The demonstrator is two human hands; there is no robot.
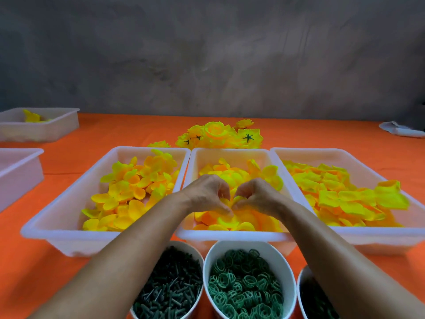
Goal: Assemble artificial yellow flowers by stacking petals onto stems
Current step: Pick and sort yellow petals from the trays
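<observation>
Both my hands meet over the middle white tray [232, 236] of yellow-orange petals. My left hand [207, 194] and my right hand [255, 195] have curled fingers and together pinch a small yellow petal piece [235, 200] between their fingertips. No stem shows between my fingers. The left tray [69, 236] holds larger yellow petals, the right tray [368, 236] flat yellow-green petals. A cup of dark green stems [170, 288] stands at the front, under my left forearm.
A cup of green rings [248, 286] and a third cup [303, 293] stand at the front. Finished yellow flowers [218, 135] lie heaped behind the trays. Two more white trays [39, 130] [20, 171] sit at the left, a white cloth [402, 130] far right, on an orange tablecloth [34, 268].
</observation>
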